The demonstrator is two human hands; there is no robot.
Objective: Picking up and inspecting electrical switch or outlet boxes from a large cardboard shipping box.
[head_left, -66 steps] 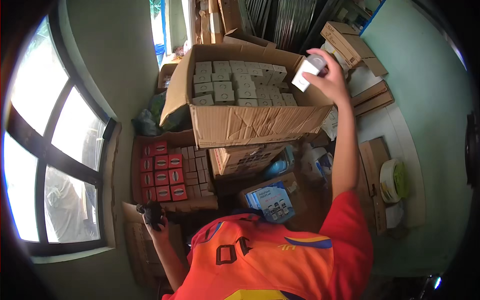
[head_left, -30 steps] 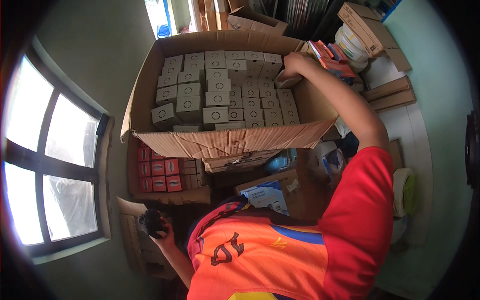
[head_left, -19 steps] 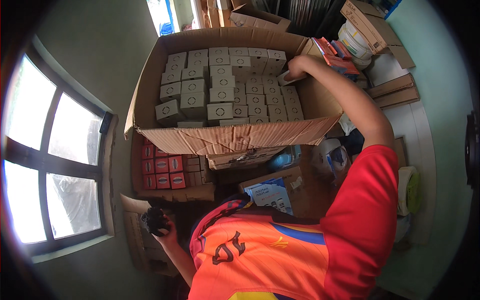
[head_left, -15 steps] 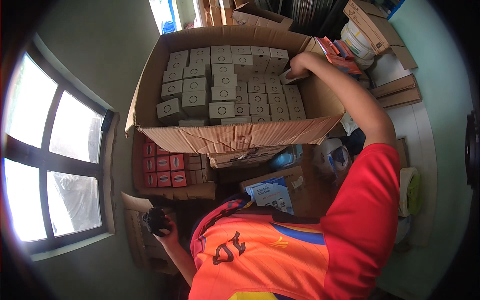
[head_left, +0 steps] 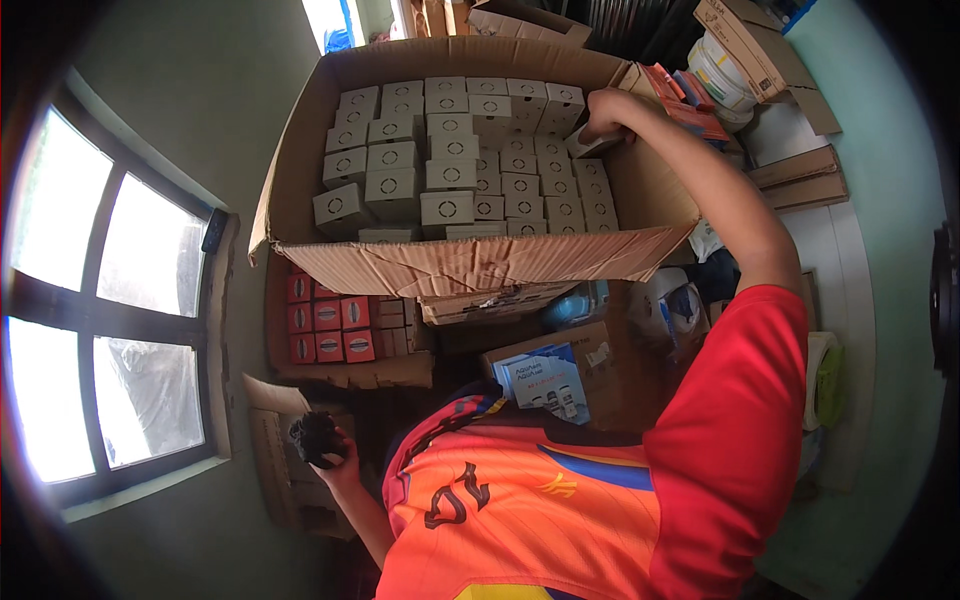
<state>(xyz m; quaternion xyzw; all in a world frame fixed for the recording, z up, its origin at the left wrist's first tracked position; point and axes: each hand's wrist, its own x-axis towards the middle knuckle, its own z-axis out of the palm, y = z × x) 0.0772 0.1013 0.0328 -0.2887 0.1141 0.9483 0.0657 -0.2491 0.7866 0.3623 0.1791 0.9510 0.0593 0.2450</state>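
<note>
A large open cardboard carton (head_left: pixel 480 262) holds rows of small white boxes (head_left: pixel 447 208), each with a dark ring printed on its top. My right hand (head_left: pixel 608 115) reaches into its right side, fingers closed on a white box (head_left: pixel 592 146) at the end of a row. Part of that box is hidden by the fingers. Down at the lower left, my left hand (head_left: pixel 342 462) grips a crumpled black bundle (head_left: pixel 316 438), perhaps cloth; its exact kind cannot be made out.
Below the large carton stands another carton (head_left: pixel 385 376) with red boxes (head_left: pixel 327 315). A blue-and-white printed box (head_left: pixel 548 385) lies near my body. White buckets (head_left: pixel 722 75) and flattened cardboard (head_left: pixel 798 183) are at the right. A window (head_left: pixel 120 310) fills the left wall.
The whole view has shifted slightly, with the large carton sitting a little higher. Both hands keep their hold, and the right hand stays at the same white box.
</note>
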